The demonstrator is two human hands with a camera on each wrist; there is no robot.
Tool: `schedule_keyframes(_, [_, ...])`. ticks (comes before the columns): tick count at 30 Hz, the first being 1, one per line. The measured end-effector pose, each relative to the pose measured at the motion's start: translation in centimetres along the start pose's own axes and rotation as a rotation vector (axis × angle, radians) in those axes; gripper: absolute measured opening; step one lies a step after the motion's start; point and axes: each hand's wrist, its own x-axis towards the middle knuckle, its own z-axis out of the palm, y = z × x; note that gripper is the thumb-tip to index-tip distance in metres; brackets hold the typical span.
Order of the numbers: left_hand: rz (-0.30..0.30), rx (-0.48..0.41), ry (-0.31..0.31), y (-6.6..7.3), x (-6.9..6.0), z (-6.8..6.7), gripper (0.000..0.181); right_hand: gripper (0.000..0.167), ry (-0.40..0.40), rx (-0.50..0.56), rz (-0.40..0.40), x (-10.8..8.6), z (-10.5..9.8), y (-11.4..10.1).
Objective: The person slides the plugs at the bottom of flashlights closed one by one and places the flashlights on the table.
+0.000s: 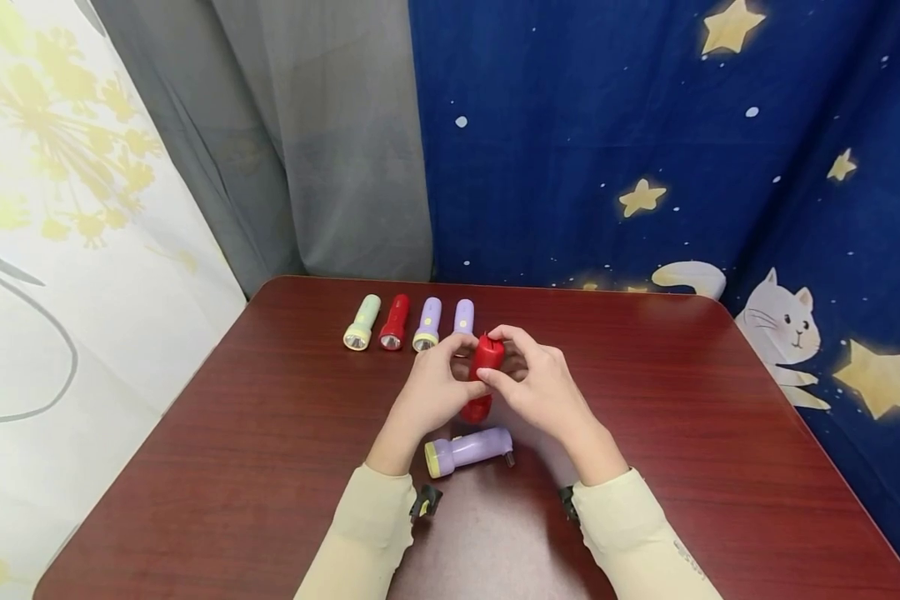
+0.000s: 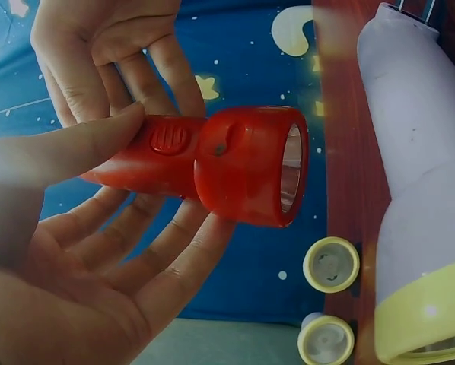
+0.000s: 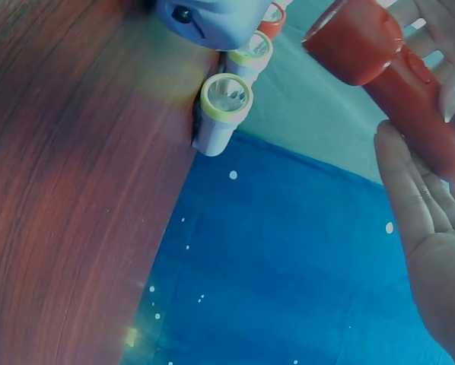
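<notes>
A red flashlight (image 1: 487,354) is held up off the table between both hands, its tail uppermost and its lens end lower in the head view. My left hand (image 1: 437,387) grips its body, thumb on one side and fingers on the other. At the tail, my right hand (image 1: 543,385) pinches with thumb and index finger. The left wrist view shows the ribbed switch (image 2: 169,140) and clear lens. Close below the hands lies a purple flashlight (image 1: 476,448) with a yellow rim, metal prongs (image 2: 414,11) sticking out of its tail.
Along the table's far side stand a green flashlight (image 1: 363,321), another red flashlight (image 1: 395,321) and two purple flashlights, one (image 1: 429,321) beside the other (image 1: 463,315), partly behind my left hand. The dark red wooden table (image 1: 682,417) backs onto curtains (image 1: 540,167).
</notes>
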Motion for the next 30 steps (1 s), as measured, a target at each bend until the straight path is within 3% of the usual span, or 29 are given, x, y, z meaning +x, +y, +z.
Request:
schedule_keyframes(21, [0.067,0.124,0.037,-0.27,0.05,0.31,0.051,0.048,-0.027,0.024,0.032,0.11,-0.05,0.28])
schedule_keyframes(30, [0.021,0.122,0.051,0.05,-0.08,0.13,0.053,0.052,0.022,-0.048,-0.085,0.02,0.19,0.44])
